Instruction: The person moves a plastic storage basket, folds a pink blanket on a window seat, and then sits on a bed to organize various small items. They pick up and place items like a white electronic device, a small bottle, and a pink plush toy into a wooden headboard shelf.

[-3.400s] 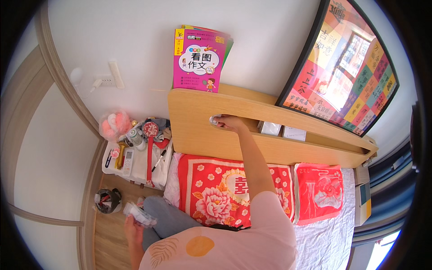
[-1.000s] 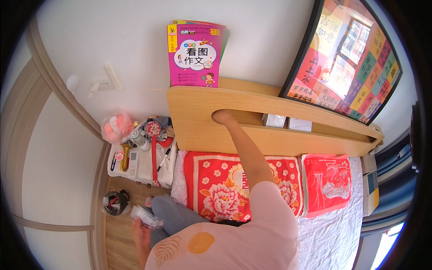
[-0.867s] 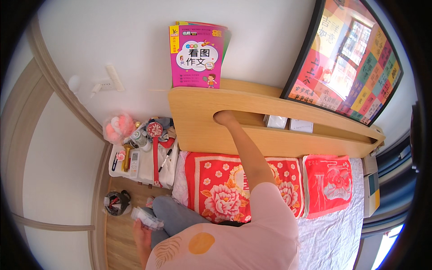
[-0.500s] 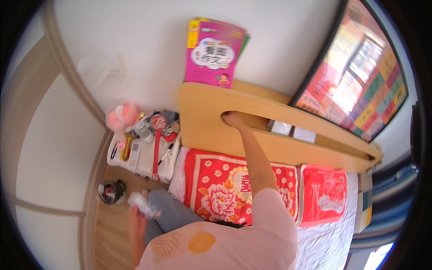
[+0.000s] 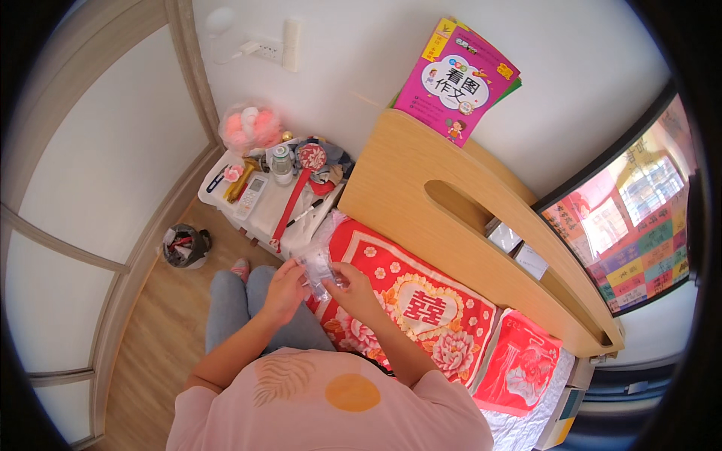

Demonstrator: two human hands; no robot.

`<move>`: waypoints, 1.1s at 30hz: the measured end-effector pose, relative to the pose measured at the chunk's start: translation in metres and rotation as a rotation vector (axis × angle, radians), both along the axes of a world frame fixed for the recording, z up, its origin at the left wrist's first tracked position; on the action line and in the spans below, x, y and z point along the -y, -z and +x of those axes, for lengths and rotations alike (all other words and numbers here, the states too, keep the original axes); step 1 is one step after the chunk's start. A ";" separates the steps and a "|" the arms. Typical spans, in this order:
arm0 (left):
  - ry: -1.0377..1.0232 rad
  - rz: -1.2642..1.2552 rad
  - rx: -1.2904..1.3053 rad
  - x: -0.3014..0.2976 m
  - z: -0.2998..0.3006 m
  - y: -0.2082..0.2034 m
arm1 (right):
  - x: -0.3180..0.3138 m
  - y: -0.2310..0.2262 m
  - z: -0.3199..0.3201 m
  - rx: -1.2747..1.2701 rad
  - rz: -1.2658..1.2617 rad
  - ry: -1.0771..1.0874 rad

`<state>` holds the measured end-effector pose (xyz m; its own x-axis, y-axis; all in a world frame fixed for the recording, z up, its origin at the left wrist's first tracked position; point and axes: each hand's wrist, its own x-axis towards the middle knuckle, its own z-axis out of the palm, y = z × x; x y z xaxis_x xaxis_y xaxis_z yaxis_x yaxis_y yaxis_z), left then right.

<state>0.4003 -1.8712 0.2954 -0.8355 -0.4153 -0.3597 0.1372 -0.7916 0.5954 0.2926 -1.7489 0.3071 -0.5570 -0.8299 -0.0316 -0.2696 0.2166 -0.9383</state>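
Observation:
A crumpled clear plastic bag (image 5: pixel 317 272) is stretched between my two hands above my lap, just in front of the bed's near corner. My left hand (image 5: pixel 284 292) grips its left side with closed fingers. On the other side, my right hand (image 5: pixel 352 289) pinches it between thumb and fingers. What the bag contains, if anything, I cannot make out. Below and beyond the hands lies a red floral pillow towel (image 5: pixel 376 272) on the bed.
A white bedside cabinet (image 5: pixel 267 214) carries a remote control (image 5: pixel 252 197), a glass jar (image 5: pixel 282 161), a pen and a red ribbon. A bin (image 5: pixel 186 246) stands on the floor. The wooden headboard (image 5: pixel 391 180) bears books (image 5: pixel 459 86); a framed chart (image 5: pixel 632 218) leans at right.
My right hand has left the headboard opening and come down to the plastic bag. My left hand has raised the bag from beside my knee to the middle. The view has turned.

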 end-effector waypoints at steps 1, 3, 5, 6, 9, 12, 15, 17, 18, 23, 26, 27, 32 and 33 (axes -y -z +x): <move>0.011 -0.044 0.010 -0.003 -0.002 0.002 | -0.001 0.004 -0.001 -0.003 -0.031 0.030; 0.031 -0.130 0.033 -0.010 -0.005 0.001 | -0.004 0.011 -0.004 -0.007 -0.093 0.086; 0.087 -0.237 0.051 -0.013 -0.005 -0.001 | -0.009 0.010 -0.008 0.151 -0.107 0.054; 0.109 -0.293 0.062 -0.013 -0.004 -0.002 | -0.010 0.009 -0.010 0.232 -0.117 0.033; 0.008 -0.686 0.041 -0.014 -0.004 -0.005 | -0.012 -0.002 -0.011 0.276 -0.138 0.111; -0.021 -0.755 0.007 -0.016 0.000 -0.015 | -0.012 0.001 -0.015 0.335 -0.122 0.052; -0.049 -0.776 0.029 -0.017 0.001 -0.014 | -0.008 -0.009 -0.003 0.366 -0.285 0.079; -0.029 -0.915 0.064 -0.015 0.004 -0.015 | -0.008 -0.016 -0.003 0.236 -0.161 0.009; -0.009 -0.982 0.071 -0.016 0.004 -0.015 | -0.011 -0.018 -0.006 0.167 -0.097 -0.014; -0.109 -0.999 0.075 -0.009 0.016 -0.014 | -0.033 -0.015 -0.066 0.494 -0.159 0.454; -0.074 -0.940 0.065 0.001 0.029 -0.001 | -0.067 -0.005 -0.154 0.682 -0.705 0.705; -0.060 -0.919 0.067 0.004 0.035 0.006 | -0.075 -0.006 -0.176 0.673 -0.717 0.797; -0.043 -0.920 0.172 0.013 0.069 0.036 | -0.072 -0.020 -0.247 0.694 -0.723 0.920; -0.049 -0.880 0.191 0.012 0.078 0.042 | -0.068 -0.015 -0.261 0.758 -0.707 0.937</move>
<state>0.4782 -1.8836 0.2535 -0.7684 -0.6395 -0.0258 -0.0048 -0.0345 0.9994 0.0312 -1.6812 0.3221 -0.9429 -0.1291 -0.3072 0.3264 -0.5433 -0.7735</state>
